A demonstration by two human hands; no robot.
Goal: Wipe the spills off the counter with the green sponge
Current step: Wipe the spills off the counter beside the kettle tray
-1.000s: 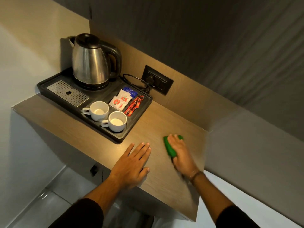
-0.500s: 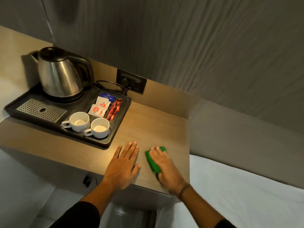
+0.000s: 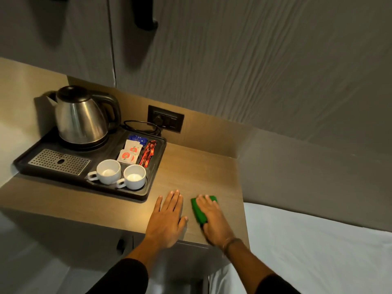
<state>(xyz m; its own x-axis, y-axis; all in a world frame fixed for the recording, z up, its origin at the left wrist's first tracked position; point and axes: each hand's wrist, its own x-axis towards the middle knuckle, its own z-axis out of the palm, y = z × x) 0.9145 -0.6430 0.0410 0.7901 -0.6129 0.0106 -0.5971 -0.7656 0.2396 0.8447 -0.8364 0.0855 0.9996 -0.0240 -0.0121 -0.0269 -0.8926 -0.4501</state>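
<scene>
Mid-wipe, the right hand [image 3: 214,221] presses its fingers flat over the green rectangular sponge [image 3: 199,211] on the brown wooden counter [image 3: 191,166]; the left hand [image 3: 167,217] lies open, empty. Next, probably sweep toward unwiped wood.

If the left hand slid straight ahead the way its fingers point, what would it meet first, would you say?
Probably the tray. The left hand lies flat on the counter, its fingers pointing up and slightly right, toward the tray's near right corner; it might just slip past.

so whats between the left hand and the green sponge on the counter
Nothing: the head view shows only a bare strip of counter between the flat left hand and the green sponge under the right hand.
</scene>
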